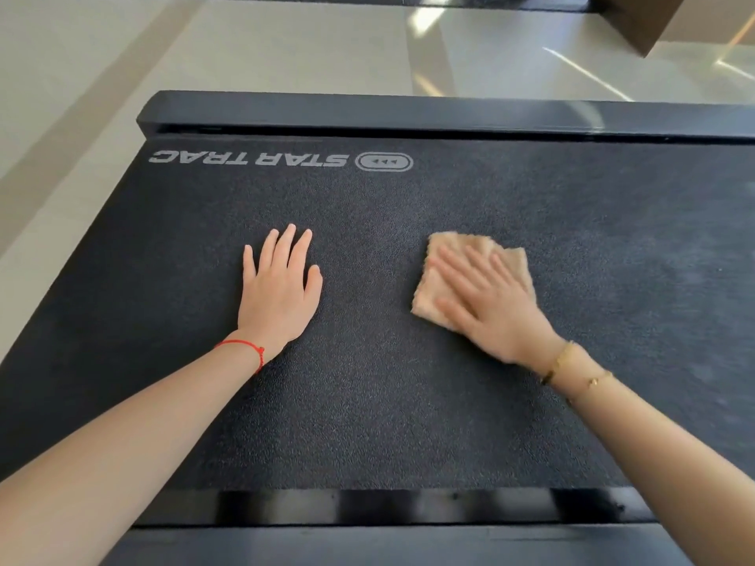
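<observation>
In the head view, your right hand (486, 308) lies flat on a beige cloth (451, 243). The fingers are straight and a little spread. They press the cloth down and do not curl around it. The cloth is under your palm and fingers, and its edges come out beyond the fingertips and on the thumb side. This hand and the cloth look blurred. The cloth rests on the dark treadmill belt (367, 402).

Your left hand (278, 288) is to the left of the cloth and well apart from it. It is also flat on the belt, palm down, with straight fingers close together, and it holds nothing. A red string bracelet (245, 346) is on the left wrist, and gold bracelets (561, 361) are on the right wrist.

Beyond the fingertips of the left hand, the white logo (282, 159) on the belt reads "STAR TRAC", upside down to you. Farther than that is the black end rail (367, 112), and then the pale shiny floor (286, 47).
</observation>
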Demonstrator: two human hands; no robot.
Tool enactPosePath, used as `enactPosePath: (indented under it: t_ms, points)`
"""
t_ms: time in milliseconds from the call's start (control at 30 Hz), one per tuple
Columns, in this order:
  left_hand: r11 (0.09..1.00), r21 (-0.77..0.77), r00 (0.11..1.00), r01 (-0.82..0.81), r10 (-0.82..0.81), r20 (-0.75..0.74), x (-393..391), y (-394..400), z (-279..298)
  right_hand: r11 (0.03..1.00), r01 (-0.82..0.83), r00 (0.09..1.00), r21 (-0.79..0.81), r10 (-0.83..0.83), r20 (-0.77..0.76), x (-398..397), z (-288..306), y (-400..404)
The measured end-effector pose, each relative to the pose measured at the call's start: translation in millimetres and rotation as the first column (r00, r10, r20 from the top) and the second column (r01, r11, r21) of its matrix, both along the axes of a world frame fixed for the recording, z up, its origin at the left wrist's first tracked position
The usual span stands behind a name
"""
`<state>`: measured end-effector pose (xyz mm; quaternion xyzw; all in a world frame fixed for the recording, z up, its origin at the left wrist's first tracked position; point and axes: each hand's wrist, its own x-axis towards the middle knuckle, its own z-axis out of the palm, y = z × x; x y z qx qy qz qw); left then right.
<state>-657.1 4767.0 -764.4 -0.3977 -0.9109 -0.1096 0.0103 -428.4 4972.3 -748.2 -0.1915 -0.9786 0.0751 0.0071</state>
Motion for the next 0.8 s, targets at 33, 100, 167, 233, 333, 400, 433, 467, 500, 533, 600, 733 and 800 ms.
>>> enactPosePath:
  t_ms: [33, 100, 167, 233, 333, 400, 433, 467, 500, 533, 600, 733, 800]
  points:
    - [1.000, -0.002, 1.000, -0.002, 0.002, -0.001, 0, 0, 0, 0.995, 0.100, 0.995, -0.006, -0.100, 0.010, -8, 1, 19]
    - [1.000, -0.003, 1.000, -0.002, 0.002, -0.004, 0, 0, 1, 0.961, 0.273, 0.962, -0.049, -0.271, 0.038, -27, 3, 47]
    - [1.000, 0.001, 1.000, 0.000, 0.000, -0.006, 1, 1, 1, 0.939, 0.338, 0.941, -0.066, -0.335, 0.057, -48, 3, 50]
    - [1.000, 0.004, 1.000, -0.002, 0.002, -0.003, 1, 0, 2, 0.962, 0.263, 0.964, -0.066, -0.261, 0.045, -64, -1, 30]
    - [1.000, 0.009, 1.000, -0.007, 0.007, -0.004, 1, 0, 1, 0.998, -0.018, 1.000, -0.063, 0.018, 0.006, -73, -5, -13]
    - [1.000, 0.012, 1.000, -0.011, 0.011, -0.004, 1, 0, 0, 0.987, -0.151, 0.988, -0.061, 0.151, -0.010, -73, -7, -23]
    - [1.000, 0.013, 1.000, -0.014, 0.014, -0.001, 1, 0, 0, 0.981, -0.183, 0.983, -0.066, 0.182, -0.015, -74, -7, -19]
    - [1.000, 0.011, 1.000, -0.017, 0.017, -0.001, -1, 0, -1, 0.980, -0.190, 0.982, -0.067, 0.189, -0.021, -77, -8, -11]
    - [1.000, 0.007, 1.000, -0.016, 0.016, -0.003, -1, 0, -1, 0.983, -0.172, 0.985, -0.061, 0.170, -0.028, -82, -8, -1]
    - [1.000, 0.002, 1.000, -0.014, 0.014, -0.005, -1, 0, -1, 0.989, -0.136, 0.991, -0.052, 0.135, -0.027, -90, -8, 12]
    - [1.000, -0.016, 1.000, -0.016, 0.016, -0.003, -1, 2, 0, 0.998, -0.044, 0.999, -0.052, 0.044, -0.007, -117, -6, 40]
    - [0.999, -0.043, 1.000, -0.024, 0.023, -0.020, -1, 3, 1, 0.993, 0.090, 0.996, -0.082, -0.088, 0.025, -190, -3, 83]
    - [0.999, -0.050, 0.999, -0.022, 0.021, -0.026, -1, 3, 1, 0.987, 0.136, 0.990, -0.088, -0.132, 0.054, -225, -2, 92]
